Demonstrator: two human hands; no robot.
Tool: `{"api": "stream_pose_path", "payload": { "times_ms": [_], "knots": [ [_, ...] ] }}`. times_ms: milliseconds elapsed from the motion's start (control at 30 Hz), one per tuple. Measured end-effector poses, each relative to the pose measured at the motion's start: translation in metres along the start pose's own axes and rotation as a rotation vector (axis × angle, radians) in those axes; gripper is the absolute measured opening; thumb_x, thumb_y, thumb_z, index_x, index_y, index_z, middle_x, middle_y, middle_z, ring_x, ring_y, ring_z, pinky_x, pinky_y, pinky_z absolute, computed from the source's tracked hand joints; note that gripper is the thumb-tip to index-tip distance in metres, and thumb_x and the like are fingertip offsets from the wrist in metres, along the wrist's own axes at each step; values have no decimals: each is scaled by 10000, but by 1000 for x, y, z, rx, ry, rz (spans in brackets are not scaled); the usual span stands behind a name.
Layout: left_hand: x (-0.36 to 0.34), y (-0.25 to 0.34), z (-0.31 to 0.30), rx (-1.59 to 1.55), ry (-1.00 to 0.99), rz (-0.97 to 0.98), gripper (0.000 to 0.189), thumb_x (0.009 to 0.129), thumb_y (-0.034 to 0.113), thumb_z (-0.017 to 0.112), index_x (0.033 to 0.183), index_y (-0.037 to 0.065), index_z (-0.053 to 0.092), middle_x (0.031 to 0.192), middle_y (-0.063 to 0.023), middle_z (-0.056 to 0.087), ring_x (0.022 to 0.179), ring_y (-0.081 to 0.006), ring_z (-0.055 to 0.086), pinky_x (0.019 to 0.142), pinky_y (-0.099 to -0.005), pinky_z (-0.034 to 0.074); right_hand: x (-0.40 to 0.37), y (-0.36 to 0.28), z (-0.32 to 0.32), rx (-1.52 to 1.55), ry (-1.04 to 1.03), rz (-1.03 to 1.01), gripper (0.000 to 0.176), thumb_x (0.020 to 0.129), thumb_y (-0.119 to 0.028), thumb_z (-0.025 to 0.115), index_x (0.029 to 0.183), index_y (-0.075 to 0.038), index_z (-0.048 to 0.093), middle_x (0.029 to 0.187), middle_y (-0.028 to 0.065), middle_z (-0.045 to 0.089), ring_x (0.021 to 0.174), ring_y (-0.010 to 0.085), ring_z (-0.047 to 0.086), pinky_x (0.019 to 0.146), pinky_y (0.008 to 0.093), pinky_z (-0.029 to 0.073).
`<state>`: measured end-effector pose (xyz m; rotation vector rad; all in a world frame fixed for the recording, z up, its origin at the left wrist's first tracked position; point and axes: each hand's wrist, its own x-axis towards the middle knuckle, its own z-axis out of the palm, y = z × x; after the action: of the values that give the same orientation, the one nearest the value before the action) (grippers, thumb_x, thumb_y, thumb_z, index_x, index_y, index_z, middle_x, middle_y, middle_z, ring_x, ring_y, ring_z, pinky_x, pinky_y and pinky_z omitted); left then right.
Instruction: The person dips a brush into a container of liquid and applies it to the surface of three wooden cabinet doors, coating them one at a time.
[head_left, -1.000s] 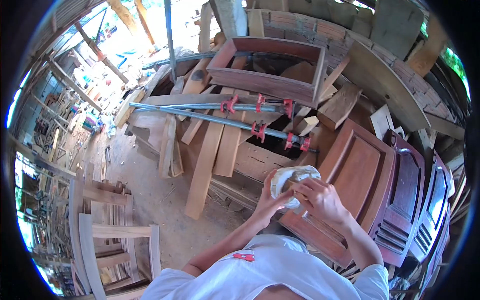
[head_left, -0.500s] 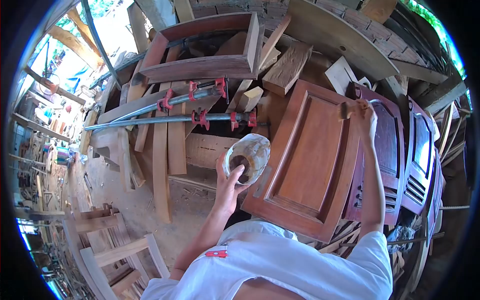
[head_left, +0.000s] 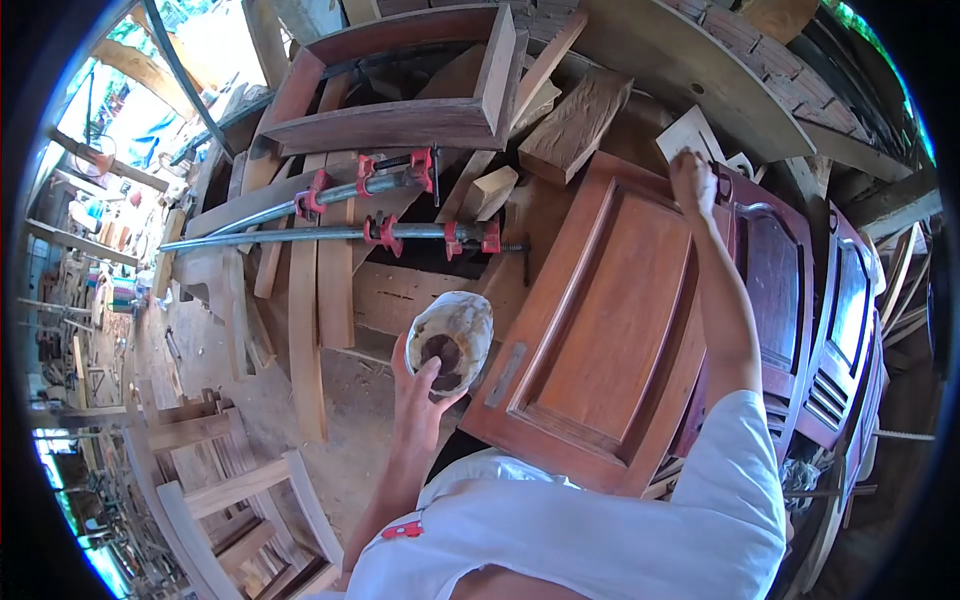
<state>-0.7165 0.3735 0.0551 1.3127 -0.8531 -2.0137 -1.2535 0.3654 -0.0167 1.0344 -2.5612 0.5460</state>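
My left hand [head_left: 418, 395] grips a whitish, stained container [head_left: 452, 325] by its rim, thumb inside the dark opening, which faces me. My right hand [head_left: 693, 185] is closed at the upper right corner of a reddish-brown wooden panel door [head_left: 610, 320]; the brush seen earlier is hidden by the hand now. The door leans at a tilt in front of me, with a metal lock plate [head_left: 506, 374] on its left edge.
Bar clamps with red jaws [head_left: 320, 235] lie over boards left of the door. Behind them rests a wooden box frame [head_left: 390, 130]. Darker doors [head_left: 770, 280] lean at the right. Wooden frames [head_left: 240, 490] stand at the lower left.
My right hand has moved up and left, from over the door's right side to its top corner. My left hand and the container have moved left and slightly down.
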Motion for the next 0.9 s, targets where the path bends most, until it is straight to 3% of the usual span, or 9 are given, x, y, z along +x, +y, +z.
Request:
{"api": "stream_pose_path", "payload": {
  "times_ms": [167,267,333,400,467,633,767,867,900],
  "knots": [
    [-3,-4,6,-28,14,-1,755,901,238,619,1518,252,184,1484,-114,301,1372,-332,362,999,-654,406,11,-66,42,264,68,-123,150,874,-201,561,891,-80,648,942,193,666,875,405,658,766,512,548],
    [-4,-7,10,-40,8,6,752,904,227,611,1520,255,182,1500,-110,290,1378,-339,364,1007,-659,397,14,-96,46,437,33,-32,206,901,-241,570,907,-44,631,918,208,661,899,415,653,782,518,528],
    [-5,-10,14,-52,-6,7,752,904,220,609,1521,258,180,1507,-107,286,1381,-341,365,1010,-655,398,16,-104,44,503,18,148,216,877,-257,601,915,-48,643,915,206,677,915,405,661,792,497,528],
    [-6,-12,17,10,2,34,606,954,249,517,1488,261,233,1480,-122,308,1371,-362,380,994,-644,450,18,-90,46,550,-22,235,250,857,-278,624,965,-58,674,945,211,696,933,385,677,813,464,529],
    [-6,-13,17,-10,-7,12,677,927,236,565,1504,260,212,1493,-115,300,1377,-347,372,990,-625,454,18,-58,51,631,-14,344,277,855,-292,626,989,-63,706,934,211,708,928,371,694,819,442,535],
    [-3,-12,18,-36,-53,-48,748,902,220,617,1519,264,196,1506,-109,290,1372,-324,376,975,-584,476,-5,18,-5,436,26,372,285,869,-286,610,957,-34,710,825,139,736,863,283,726,799,379,545],
    [-1,-11,20,-44,-124,-56,731,917,208,610,1519,267,199,1492,-104,316,1344,-306,415,959,-562,494,-18,101,-20,328,121,379,281,872,-321,632,917,-50,691,816,141,711,792,297,709,740,407,538],
    [-2,-9,21,-35,-159,-45,720,926,207,604,1520,268,202,1482,-100,335,1329,-296,438,944,-549,507,-27,120,-54,171,83,327,279,899,-322,621,863,-47,650,784,152,691,725,282,697,678,401,526],
    [-2,-8,19,-29,-171,-39,714,930,208,602,1520,268,203,1478,-98,345,1322,-290,448,935,-540,514,-29,116,-65,155,112,272,236,898,-307,621,924,-77,669,808,155,693,755,306,700,697,405,531]
  ]
}}
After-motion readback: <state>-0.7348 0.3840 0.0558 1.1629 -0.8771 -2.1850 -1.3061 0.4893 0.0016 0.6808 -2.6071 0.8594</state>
